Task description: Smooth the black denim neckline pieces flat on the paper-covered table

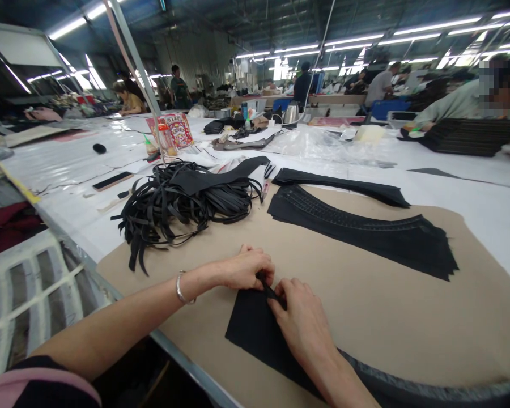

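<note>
A curved piece of black fabric (255, 326) lies flat in front of me on a brown sheet (365, 306). My left hand (250, 267) pinches the top edge of this fabric near its left end. Just to the right, my right hand (300, 311) grips the same edge between thumb and fingers, and the edge is raised and folded between the two hands. The right forearm covers the middle of the fabric, while its curved edge runs on toward the lower right corner.
Beyond my hands lies a tangled heap of black strips (174, 204). Stacked black curved pieces (357, 232) rest at the right, with another folded black stack (340, 184) behind them. A glue bottle (150, 146) stands farther back. A co-worker (454, 102) works at far right.
</note>
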`<control>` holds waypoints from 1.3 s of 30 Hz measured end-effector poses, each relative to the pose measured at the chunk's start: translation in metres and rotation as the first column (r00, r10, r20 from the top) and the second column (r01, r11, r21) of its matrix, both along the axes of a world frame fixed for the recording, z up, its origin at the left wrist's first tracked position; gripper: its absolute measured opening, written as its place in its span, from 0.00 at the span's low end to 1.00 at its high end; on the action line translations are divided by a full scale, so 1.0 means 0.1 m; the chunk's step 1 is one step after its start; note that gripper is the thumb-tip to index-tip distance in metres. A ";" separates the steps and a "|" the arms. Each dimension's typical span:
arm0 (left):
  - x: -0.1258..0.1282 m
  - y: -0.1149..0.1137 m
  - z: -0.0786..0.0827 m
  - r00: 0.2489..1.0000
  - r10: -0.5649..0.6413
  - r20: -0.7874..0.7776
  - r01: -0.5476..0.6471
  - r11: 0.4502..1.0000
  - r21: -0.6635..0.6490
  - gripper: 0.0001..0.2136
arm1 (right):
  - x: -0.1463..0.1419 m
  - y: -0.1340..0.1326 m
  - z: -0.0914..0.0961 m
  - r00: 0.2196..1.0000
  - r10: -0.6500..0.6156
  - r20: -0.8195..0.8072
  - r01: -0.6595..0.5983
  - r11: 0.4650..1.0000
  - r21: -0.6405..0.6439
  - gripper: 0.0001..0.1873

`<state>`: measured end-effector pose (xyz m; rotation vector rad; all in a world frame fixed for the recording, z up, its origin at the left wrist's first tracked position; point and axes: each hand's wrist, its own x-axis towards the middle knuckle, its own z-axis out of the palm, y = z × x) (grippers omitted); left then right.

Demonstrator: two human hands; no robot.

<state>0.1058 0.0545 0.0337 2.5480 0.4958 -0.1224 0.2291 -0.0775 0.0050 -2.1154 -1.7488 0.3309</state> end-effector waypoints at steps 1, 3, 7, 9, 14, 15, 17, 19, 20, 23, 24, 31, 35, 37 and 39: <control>-0.01 0.01 -0.01 1.000 0.003 0.007 -0.003 1.000 -0.018 0.07 | 0.00 -0.01 -0.01 1.000 0.003 -0.012 -0.003 1.000 0.014 0.03; -0.03 0.02 -0.02 1.000 0.006 0.020 -0.005 0.999 -0.044 0.07 | 0.00 -0.03 -0.02 0.999 0.009 -0.048 -0.008 1.000 0.023 0.04; -0.06 0.03 -0.04 0.997 -0.019 0.073 0.020 1.000 -0.020 0.08 | -0.01 -0.08 -0.03 0.993 0.018 -0.120 -0.018 1.000 0.006 0.08; -0.06 0.04 -0.05 0.996 -0.031 0.086 0.031 1.000 -0.004 0.08 | -0.01 -0.09 -0.03 0.989 0.031 -0.147 -0.027 0.999 0.029 0.10; -0.09 0.05 -0.07 0.993 -0.050 0.106 0.046 0.998 0.039 0.09 | 0.01 -0.14 -0.07 0.973 0.099 -0.209 -0.072 0.989 0.132 0.14; -0.10 0.05 -0.06 0.992 -0.057 0.113 0.051 0.997 0.054 0.09 | 0.01 -0.15 -0.09 0.973 0.108 -0.206 -0.078 0.986 0.149 0.14; -0.12 0.04 -0.05 0.989 -0.078 0.128 0.066 0.993 0.100 0.09 | 0.01 -0.17 -0.13 0.975 0.128 -0.182 -0.094 0.978 0.185 0.15; -0.15 0.02 -0.04 0.984 -0.107 0.144 0.083 0.983 0.161 0.09 | 0.00 -0.20 -0.18 0.978 0.149 -0.146 -0.115 0.969 0.219 0.15; -0.16 0.01 -0.03 0.981 -0.125 0.150 0.095 0.976 0.196 0.09 | -0.01 -0.22 -0.20 0.978 0.165 -0.127 -0.133 0.964 0.229 0.16; -0.22 -0.02 -0.01 0.973 -0.185 0.139 0.138 0.946 0.292 0.12 | -0.02 -0.26 -0.23 0.972 0.222 -0.072 -0.202 0.954 0.221 0.17; -0.23 -0.03 -0.01 0.972 -0.198 0.127 0.149 0.935 0.320 0.13 | -0.03 -0.27 -0.23 0.970 0.238 -0.057 -0.222 0.952 0.210 0.18; -0.38 -0.23 -0.02 0.987 -0.113 0.118 0.055 0.911 0.410 0.19 | -0.05 -0.27 -0.21 0.969 0.244 0.028 -0.245 0.949 0.198 0.22; -0.50 -0.42 -0.17 0.982 0.014 0.188 -0.083 0.929 0.361 0.17 | -0.05 -0.26 -0.22 0.972 0.227 0.066 -0.236 0.953 0.188 0.20; -0.55 -0.49 -0.27 0.978 0.018 0.207 -0.094 0.927 0.364 0.16 | -0.05 -0.26 -0.22 0.969 0.232 0.085 -0.244 0.954 0.175 0.21; -0.59 -0.52 -0.35 0.971 0.005 0.240 -0.098 0.921 0.377 0.17 | -0.06 -0.25 -0.22 0.963 0.245 0.108 -0.260 0.954 0.152 0.22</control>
